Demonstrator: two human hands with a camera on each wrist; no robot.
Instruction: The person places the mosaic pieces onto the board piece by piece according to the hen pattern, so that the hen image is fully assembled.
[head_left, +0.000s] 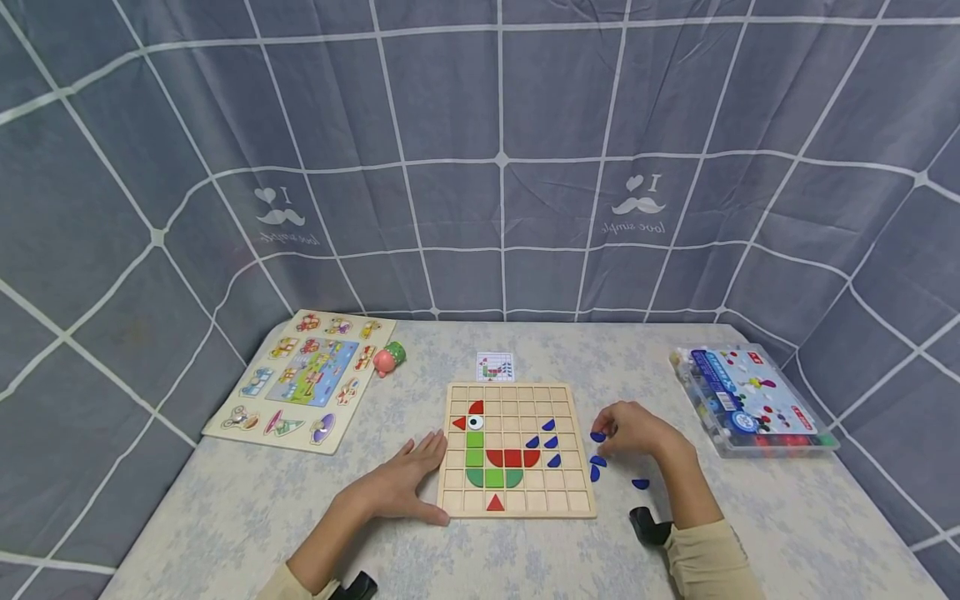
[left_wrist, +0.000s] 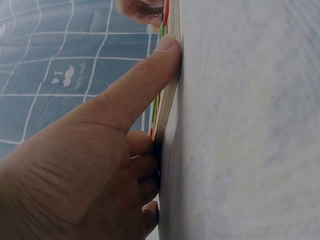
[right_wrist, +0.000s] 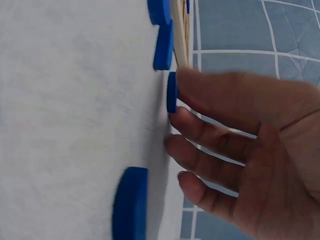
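Note:
A wooden grid board point(head_left: 540, 408) lies on the table, with coloured flat pieces forming a bird-like figure: a white piece with a black dot point(head_left: 475, 422), green squares point(head_left: 474, 457), red pieces point(head_left: 512, 457) and several blue pieces point(head_left: 553, 460). My left hand point(head_left: 401, 482) rests at the board's left edge, fingers spread; its thumb touches the board's side in the left wrist view. Just right of the board, my right hand point(head_left: 633, 429) pinches a blue rounded piece point(right_wrist: 172, 92) between thumb and fingers. Other blue pieces point(head_left: 595, 473) lie close by, one point(head_left: 640, 483) farther right.
Behind the board lies a small pattern card point(head_left: 496, 367). A picture puzzle board point(head_left: 300, 379) and a pink-and-green toy point(head_left: 388, 359) are at left. A clear plastic case point(head_left: 750, 404) stands at right. A patterned curtain point(head_left: 502, 208) hangs behind the table.

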